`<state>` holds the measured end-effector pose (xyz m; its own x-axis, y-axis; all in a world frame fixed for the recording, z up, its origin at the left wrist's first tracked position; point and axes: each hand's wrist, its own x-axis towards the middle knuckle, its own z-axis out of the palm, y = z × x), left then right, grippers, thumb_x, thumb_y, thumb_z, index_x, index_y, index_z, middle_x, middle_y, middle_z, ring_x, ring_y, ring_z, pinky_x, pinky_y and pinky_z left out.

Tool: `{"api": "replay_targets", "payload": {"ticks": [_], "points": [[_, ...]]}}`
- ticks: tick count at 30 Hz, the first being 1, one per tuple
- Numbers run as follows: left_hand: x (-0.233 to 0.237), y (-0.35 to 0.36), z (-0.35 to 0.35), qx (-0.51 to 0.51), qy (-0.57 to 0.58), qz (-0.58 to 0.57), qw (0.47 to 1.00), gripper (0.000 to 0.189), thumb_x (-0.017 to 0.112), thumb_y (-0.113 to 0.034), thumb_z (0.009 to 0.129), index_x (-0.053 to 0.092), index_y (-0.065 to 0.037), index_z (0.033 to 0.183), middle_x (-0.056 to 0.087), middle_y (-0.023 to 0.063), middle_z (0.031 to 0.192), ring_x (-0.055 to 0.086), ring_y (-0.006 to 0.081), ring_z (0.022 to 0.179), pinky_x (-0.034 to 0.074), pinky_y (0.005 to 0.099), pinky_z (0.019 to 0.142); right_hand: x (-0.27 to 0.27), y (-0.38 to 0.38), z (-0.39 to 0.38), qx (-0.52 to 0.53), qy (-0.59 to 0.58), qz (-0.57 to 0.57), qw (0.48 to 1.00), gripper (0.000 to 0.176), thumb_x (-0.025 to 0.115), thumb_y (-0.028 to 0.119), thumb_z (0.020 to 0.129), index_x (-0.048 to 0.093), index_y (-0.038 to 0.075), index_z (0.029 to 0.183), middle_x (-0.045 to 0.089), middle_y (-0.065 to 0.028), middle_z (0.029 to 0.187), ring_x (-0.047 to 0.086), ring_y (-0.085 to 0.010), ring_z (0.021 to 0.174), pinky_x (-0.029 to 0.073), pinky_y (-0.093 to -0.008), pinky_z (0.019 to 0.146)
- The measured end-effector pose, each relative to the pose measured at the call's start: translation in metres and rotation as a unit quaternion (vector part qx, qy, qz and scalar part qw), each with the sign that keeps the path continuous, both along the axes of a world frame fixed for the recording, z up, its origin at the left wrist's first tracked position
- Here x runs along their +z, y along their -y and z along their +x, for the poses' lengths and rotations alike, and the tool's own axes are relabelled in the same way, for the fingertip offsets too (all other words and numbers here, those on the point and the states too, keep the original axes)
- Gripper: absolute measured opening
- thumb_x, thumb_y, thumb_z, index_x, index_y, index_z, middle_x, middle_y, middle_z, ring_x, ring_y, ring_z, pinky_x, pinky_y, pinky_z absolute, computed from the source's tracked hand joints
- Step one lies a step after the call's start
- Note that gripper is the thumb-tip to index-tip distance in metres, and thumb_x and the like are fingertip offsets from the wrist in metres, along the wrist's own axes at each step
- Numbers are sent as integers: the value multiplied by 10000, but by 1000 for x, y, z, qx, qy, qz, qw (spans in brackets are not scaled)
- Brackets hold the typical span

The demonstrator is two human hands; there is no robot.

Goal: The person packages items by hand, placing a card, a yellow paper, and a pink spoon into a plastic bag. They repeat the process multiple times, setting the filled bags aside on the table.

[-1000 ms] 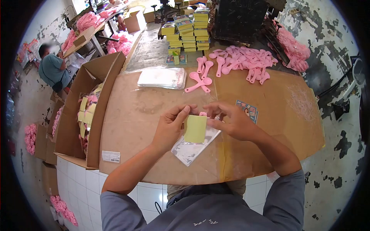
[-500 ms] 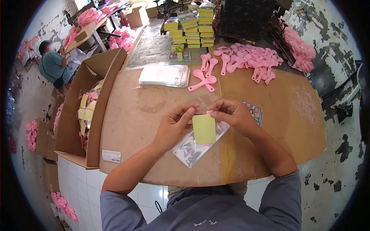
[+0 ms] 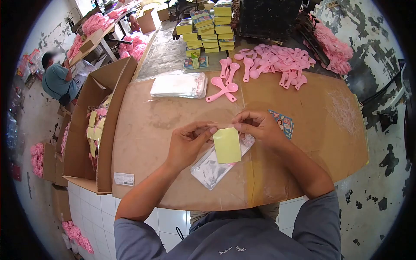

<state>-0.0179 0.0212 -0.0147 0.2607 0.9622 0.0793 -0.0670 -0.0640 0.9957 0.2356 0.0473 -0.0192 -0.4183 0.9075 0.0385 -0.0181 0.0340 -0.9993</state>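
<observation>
My left hand (image 3: 187, 142) and my right hand (image 3: 259, 127) pinch the top edge of what looks like a clear plastic bag, stretched between my fingertips. A pale yellow card (image 3: 227, 146) hangs upright just below my fingers, seemingly inside it. Bits of pink show at the card's lower edge; what lies behind is hidden. Under the card, more clear plastic bags (image 3: 209, 172) lie slantwise on the cardboard-covered table (image 3: 151, 125). A blue printed card (image 3: 281, 123) rests beyond my right wrist.
Pink spoons (image 3: 277, 63) lie heaped at the back, with a few nearer (image 3: 222, 89). A stack of plastic bags (image 3: 178, 85) and piled yellow-edged card stacks (image 3: 206, 32) stand behind. An open carton (image 3: 119, 86) holds packed pieces at left. Another person (image 3: 60, 80) sits farther left.
The view has shifted slightly, so the table things sit a little further left. My hands keep their pinch at the top edge, and the yellow card has tilted slightly.
</observation>
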Motion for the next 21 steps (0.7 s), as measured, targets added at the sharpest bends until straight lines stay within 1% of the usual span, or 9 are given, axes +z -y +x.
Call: {"api": "replay_targets", "payload": {"ticks": [3, 6, 9, 12, 15, 18, 21], "points": [[-5, -3, -4, -14, 16, 22, 1000, 205, 642, 24, 983, 718, 34, 1173, 750, 94, 1073, 707, 120, 951, 602, 263, 796, 1, -1, 1, 11, 1, 17, 1000, 149, 697, 100, 974, 726, -3, 1077, 712, -28, 945, 663, -80, 792, 535, -243, 707], [0, -5, -5, -19, -24, 60, 998, 258, 583, 133, 930, 743, 38, 1109, 750, 123, 1084, 707, 140, 945, 579, 264, 805, -1, -2, 4, 30, -11, 43, 999, 144, 678, 72, 976, 727, -15, 1079, 707, -47, 985, 681, -100, 817, 553, -252, 725], [-1, -8, -8, -34, -23, 58, 997, 237, 594, 131, 918, 754, 42, 1068, 741, 135, 1107, 702, 149, 976, 583, 274, 808, 0, -2, 6, 30, -5, 74, 997, 143, 655, 35, 971, 734, -28, 1073, 701, -68, 1013, 691, -117, 832, 566, -262, 744], [-4, -9, -7, -39, -6, 47, 998, 202, 614, 106, 916, 754, 49, 1049, 742, 129, 1099, 702, 150, 958, 586, 280, 799, 0, -3, 9, 29, 9, 91, 995, 150, 643, 16, 961, 741, -38, 1061, 699, -84, 1027, 691, -122, 842, 569, -270, 759], [-11, -12, -10, -54, 6, 56, 997, 175, 663, 12, 959, 734, 48, 1115, 750, 108, 1087, 712, 132, 956, 615, 269, 780, 3, -3, 10, 34, 5, 78, 996, 148, 648, 23, 957, 744, -41, 1049, 699, -84, 1025, 686, -121, 848, 563, -268, 763], [-8, -11, -10, -54, 12, 32, 998, 167, 674, -24, 969, 730, 48, 1109, 754, 106, 1059, 710, 114, 918, 605, 258, 750, 5, -2, 10, 37, 11, 59, 998, 146, 672, 52, 959, 744, -42, 1044, 697, -78, 1029, 680, -121, 857, 555, -260, 766], [-6, -10, -7, -51, -13, 1, 999, 160, 688, -35, 971, 718, 41, 1109, 755, 99, 1036, 707, 98, 879, 593, 240, 714, 6, 0, 8, 34, 32, 62, 997, 144, 702, 59, 948, 740, -42, 1043, 696, -75, 1030, 673, -118, 882, 548, -254, 780]]}}
